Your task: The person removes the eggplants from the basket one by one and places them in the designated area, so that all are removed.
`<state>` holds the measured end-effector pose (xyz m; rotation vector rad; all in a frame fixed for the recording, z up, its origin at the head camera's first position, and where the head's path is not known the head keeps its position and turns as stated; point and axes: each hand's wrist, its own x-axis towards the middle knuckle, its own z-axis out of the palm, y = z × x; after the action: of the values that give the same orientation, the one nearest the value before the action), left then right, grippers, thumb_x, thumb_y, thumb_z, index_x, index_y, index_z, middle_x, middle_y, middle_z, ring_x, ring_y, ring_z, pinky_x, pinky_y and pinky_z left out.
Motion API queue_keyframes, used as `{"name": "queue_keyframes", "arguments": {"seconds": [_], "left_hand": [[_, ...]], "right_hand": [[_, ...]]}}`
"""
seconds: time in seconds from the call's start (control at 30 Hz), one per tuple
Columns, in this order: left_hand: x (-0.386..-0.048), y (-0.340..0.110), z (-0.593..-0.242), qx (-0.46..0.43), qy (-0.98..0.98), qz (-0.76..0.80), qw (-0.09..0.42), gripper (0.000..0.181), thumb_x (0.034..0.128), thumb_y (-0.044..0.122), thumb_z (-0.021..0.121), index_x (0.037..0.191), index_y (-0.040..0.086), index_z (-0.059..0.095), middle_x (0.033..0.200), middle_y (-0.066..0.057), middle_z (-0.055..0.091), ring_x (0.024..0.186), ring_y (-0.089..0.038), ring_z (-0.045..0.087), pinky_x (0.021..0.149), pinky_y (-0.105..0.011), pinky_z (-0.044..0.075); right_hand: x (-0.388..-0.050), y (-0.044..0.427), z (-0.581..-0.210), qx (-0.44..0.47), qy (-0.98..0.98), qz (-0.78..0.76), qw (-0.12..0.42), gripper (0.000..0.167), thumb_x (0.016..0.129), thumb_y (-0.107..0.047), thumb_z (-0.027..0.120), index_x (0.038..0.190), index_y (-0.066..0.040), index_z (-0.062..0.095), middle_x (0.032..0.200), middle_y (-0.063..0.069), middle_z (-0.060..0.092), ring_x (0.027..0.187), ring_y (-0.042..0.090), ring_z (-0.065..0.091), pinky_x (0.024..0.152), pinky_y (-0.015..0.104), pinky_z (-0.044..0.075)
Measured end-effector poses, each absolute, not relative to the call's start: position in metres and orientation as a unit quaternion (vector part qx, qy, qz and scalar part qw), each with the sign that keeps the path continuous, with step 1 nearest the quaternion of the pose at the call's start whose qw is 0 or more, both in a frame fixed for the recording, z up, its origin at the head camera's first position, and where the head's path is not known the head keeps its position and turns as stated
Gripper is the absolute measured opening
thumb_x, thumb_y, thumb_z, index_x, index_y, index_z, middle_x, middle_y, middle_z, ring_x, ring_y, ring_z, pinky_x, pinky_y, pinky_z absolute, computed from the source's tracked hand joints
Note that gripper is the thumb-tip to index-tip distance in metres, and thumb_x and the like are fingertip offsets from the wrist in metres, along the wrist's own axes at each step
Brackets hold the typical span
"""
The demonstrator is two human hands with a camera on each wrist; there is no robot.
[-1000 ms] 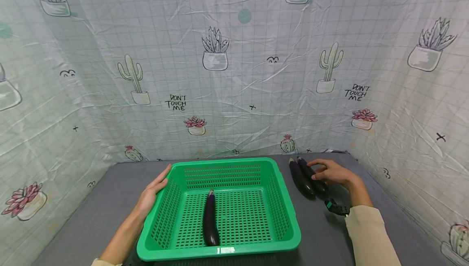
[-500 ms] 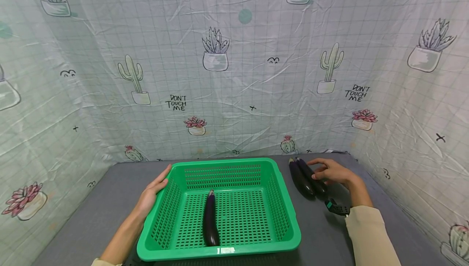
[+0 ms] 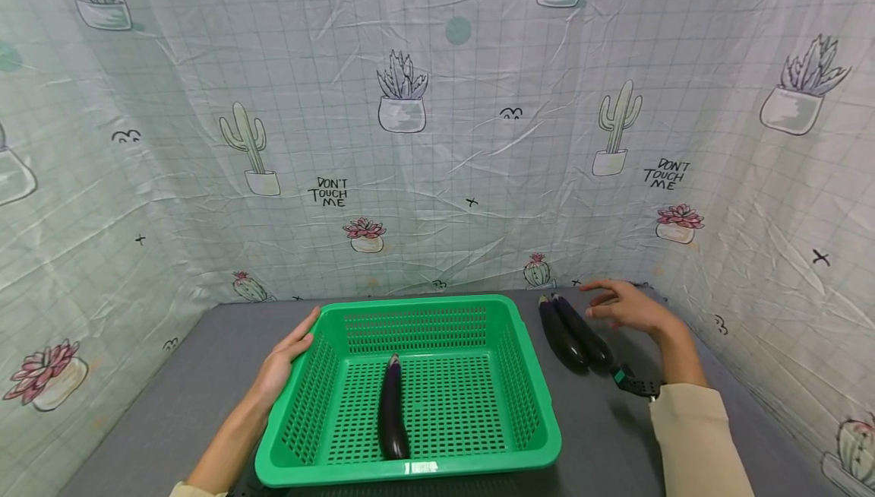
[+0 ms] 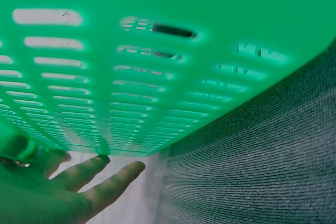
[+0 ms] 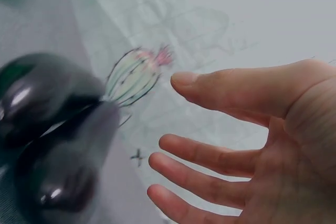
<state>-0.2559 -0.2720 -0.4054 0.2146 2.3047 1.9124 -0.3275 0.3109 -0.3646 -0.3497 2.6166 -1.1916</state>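
Note:
One dark eggplant [image 3: 393, 413] lies lengthwise inside the green basket [image 3: 409, 470]. Two more eggplants [image 3: 562, 336] [image 3: 584, 332] lie side by side on the table, right of the basket. My left hand [image 3: 276, 371] rests against the basket's left wall with fingers extended; the left wrist view shows the hand [image 4: 68, 187] beside the slotted wall. My right hand [image 3: 632, 307] is raised just right of the pair, fingers spread and holding nothing. In the right wrist view, a gap separates the hand [image 5: 247, 145] from the eggplants [image 5: 63, 177].
The grey table [image 3: 171, 390] extends around the basket. A hanging cloth [image 3: 437, 163] with printed cacti stands behind the table and along both sides. A dark wrist device [image 3: 636, 384] sits at my right wrist, near the lower end of the right eggplant.
My right hand has let go of the right-hand eggplant and moved up and slightly right. That eggplant now lies closer alongside its neighbour. The left hand and basket have stayed put.

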Motion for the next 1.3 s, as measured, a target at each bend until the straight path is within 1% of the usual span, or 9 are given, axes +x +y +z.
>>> {"name": "queue_keyframes", "arguments": {"seconds": [0.1,0.17,0.23,0.3,0.37,0.43,0.67,0.93,1.3], "left_hand": [[-0.256,-0.272,-0.405,0.07,0.767,0.635,0.068,0.06,0.1148,0.029,0.033,0.168,0.014,0.01,0.176,-0.009,-0.001,0.161,-0.038,-0.003,0.096,0.0,0.033],[-0.256,-0.272,-0.405,0.07,0.77,0.631,0.069,0.06,0.1148,0.03,0.032,0.168,0.014,0.009,0.176,-0.008,-0.002,0.161,-0.038,-0.004,0.103,-0.005,0.033],[-0.256,-0.272,-0.405,0.07,0.772,0.628,0.07,0.06,0.1149,0.029,0.032,0.168,0.013,0.009,0.176,-0.009,-0.002,0.161,-0.039,-0.004,0.117,-0.018,0.031],[-0.257,-0.272,-0.404,0.072,0.774,0.625,0.069,0.06,0.115,0.028,0.031,0.168,0.012,0.009,0.176,-0.011,-0.003,0.161,-0.04,-0.005,0.128,-0.04,0.023],[-0.257,-0.272,-0.404,0.072,0.779,0.619,0.065,0.06,0.1149,0.028,0.031,0.168,0.011,0.009,0.176,-0.012,-0.003,0.161,-0.042,-0.006,0.129,-0.059,0.01],[-0.257,-0.272,-0.404,0.074,0.78,0.618,0.064,0.06,0.1149,0.028,0.032,0.168,0.01,0.01,0.176,-0.012,-0.004,0.16,-0.043,-0.008,0.129,-0.065,0.004],[-0.258,-0.273,-0.403,0.072,0.769,0.632,0.07,0.06,0.1148,0.027,0.031,0.168,0.012,0.008,0.176,-0.01,-0.005,0.161,-0.041,-0.007,0.129,-0.062,0.005],[-0.257,-0.274,-0.404,0.068,0.781,0.618,0.061,0.059,0.1146,0.027,0.032,0.168,0.01,0.011,0.176,-0.012,-0.003,0.16,-0.043,-0.009,0.128,-0.066,0.002],[-0.257,-0.271,-0.404,0.066,0.771,0.629,0.07,0.059,0.1151,0.028,0.032,0.168,0.013,0.011,0.176,-0.009,-0.003,0.161,-0.042,-0.009,0.128,-0.066,0.003]], "right_hand": [[-0.324,0.305,-0.354,-0.126,0.897,-0.409,0.111,0.063,0.104,-0.023,0.063,0.156,0.001,0.038,0.148,0.038,0.046,0.13,0.049,0.056,0.094,0.057,0.058],[-0.322,0.301,-0.348,-0.132,0.897,-0.409,0.105,0.064,0.104,-0.024,0.063,0.158,0.0,0.037,0.149,0.037,0.046,0.131,0.05,0.055,0.095,0.057,0.057],[-0.32,0.297,-0.343,-0.136,0.897,-0.409,0.099,0.064,0.105,-0.025,0.063,0.158,-0.002,0.036,0.149,0.036,0.046,0.132,0.05,0.054,0.096,0.056,0.057],[-0.318,0.294,-0.338,-0.143,0.896,-0.409,0.093,0.064,0.105,-0.026,0.062,0.159,-0.003,0.036,0.149,0.036,0.046,0.132,0.051,0.053,0.096,0.055,0.058],[-0.316,0.29,-0.333,-0.149,0.895,-0.411,0.085,0.063,0.106,-0.027,0.061,0.159,-0.004,0.036,0.149,0.035,0.045,0.132,0.051,0.053,0.096,0.054,0.058],[-0.313,0.285,-0.329,-0.155,0.894,-0.414,0.076,0.062,0.106,-0.028,0.06,0.159,-0.005,0.036,0.15,0.034,0.046,0.133,0.051,0.052,0.096,0.054,0.058],[-0.302,0.267,-0.311,-0.188,0.892,-0.408,0.039,0.057,0.107,-0.026,0.059,0.158,-0.007,0.039,0.148,0.03,0.049,0.134,0.05,0.051,0.098,0.058,0.055],[-0.29,0.247,-0.295,-0.227,0.881,-0.415,0.022,0.054,0.106,-0.028,0.06,0.156,-0.014,0.044,0.149,0.024,0.051,0.136,0.045,0.052,0.102,0.061,0.052],[-0.287,0.221,-0.292,-0.268,0.851,-0.45,0.028,0.052,0.106,-0.024,0.061,0.154,-0.011,0.046,0.147,0.023,0.053,0.132,0.044,0.055,0.094,0.041,0.061]]}}
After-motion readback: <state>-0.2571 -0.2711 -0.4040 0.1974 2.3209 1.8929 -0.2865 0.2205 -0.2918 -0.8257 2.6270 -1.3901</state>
